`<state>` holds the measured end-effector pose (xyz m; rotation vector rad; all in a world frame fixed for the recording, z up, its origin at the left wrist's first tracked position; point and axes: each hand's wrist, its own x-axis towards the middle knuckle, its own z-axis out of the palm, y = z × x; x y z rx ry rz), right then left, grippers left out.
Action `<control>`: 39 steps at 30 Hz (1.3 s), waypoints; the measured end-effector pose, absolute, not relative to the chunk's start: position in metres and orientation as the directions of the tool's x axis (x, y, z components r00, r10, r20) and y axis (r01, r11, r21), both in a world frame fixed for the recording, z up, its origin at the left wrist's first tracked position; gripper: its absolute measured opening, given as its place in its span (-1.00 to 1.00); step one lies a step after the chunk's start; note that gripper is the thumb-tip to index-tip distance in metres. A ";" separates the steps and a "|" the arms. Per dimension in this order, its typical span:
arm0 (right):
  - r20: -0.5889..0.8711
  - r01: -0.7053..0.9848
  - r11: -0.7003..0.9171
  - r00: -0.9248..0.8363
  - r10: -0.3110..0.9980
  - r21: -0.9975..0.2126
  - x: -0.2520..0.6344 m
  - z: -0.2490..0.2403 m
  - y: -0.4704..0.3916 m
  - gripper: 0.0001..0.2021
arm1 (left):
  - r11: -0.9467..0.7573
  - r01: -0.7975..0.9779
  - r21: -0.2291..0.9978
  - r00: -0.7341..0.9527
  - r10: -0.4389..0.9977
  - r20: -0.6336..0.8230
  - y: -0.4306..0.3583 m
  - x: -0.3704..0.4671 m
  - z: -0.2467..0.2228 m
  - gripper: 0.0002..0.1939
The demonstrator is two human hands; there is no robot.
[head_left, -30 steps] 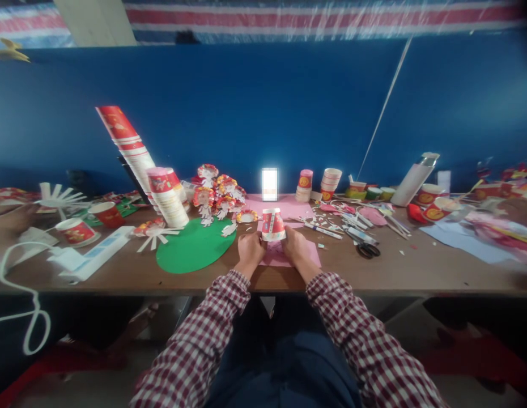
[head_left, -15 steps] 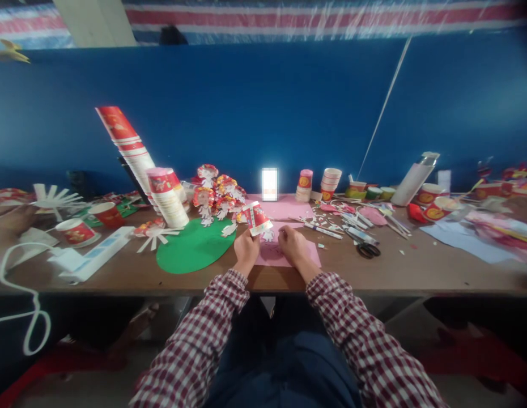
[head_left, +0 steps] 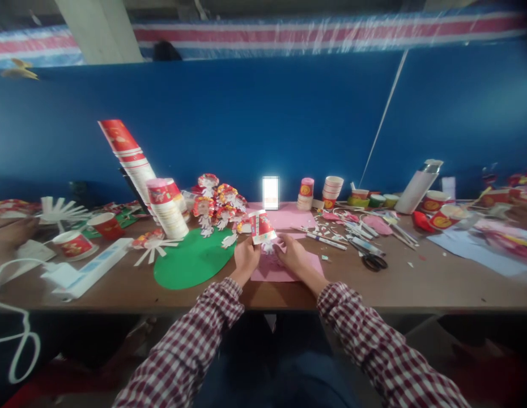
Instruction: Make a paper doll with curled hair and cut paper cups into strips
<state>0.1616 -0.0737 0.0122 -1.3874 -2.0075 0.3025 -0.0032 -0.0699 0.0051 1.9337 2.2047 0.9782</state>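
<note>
A red and white paper cup piece is held in my left hand, whose fingers are closed on its lower left. My right hand is closed close to the lower right of that piece; anything in its fingertips is too small to make out. Under both hands lies a pink sheet. A small white figure cutout shows between the hands, partly hidden.
On the left are a green oval sheet, tall cup stacks, paper figures and a power strip. Black-handled scissors, pens, scraps and a tilted flask are on the right. Another person's hand is at far left.
The view has tilted up slightly. The cup piece has turned more upright, and my right hand has come nearer to its lower edge.
</note>
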 end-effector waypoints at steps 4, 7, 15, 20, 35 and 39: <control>0.459 0.730 0.465 -0.233 0.858 -0.500 0.164 0.022 -0.062 -0.56 | -0.073 0.911 0.405 -0.098 0.917 0.387 -0.063 -0.004 0.009 -0.71; 0.392 0.781 0.394 -0.209 0.896 -0.484 0.166 0.029 -0.054 -0.59 | -0.119 0.928 0.353 -0.028 0.923 0.385 -0.058 0.000 0.009 -0.72; 0.273 0.833 0.231 -0.101 0.957 -0.502 0.171 0.019 -0.050 -0.63 | -0.309 0.758 0.574 0.055 0.908 0.415 -0.068 0.005 0.010 -0.46; 0.317 0.799 0.264 -0.097 0.943 -0.541 0.167 0.024 -0.058 -0.61 | -0.233 0.270 0.934 -0.155 0.947 0.281 -0.068 0.009 0.018 -0.46; 0.331 0.845 0.432 -0.328 0.885 -0.317 0.246 0.038 -0.097 -0.58 | 0.175 -0.668 0.723 0.089 0.984 -0.156 -0.081 -0.022 0.029 -0.70; 0.205 0.990 0.086 -0.062 0.977 -0.113 0.310 0.050 -0.101 -0.72 | 0.181 -0.715 0.676 0.089 0.982 -0.168 -0.081 -0.033 0.022 -0.72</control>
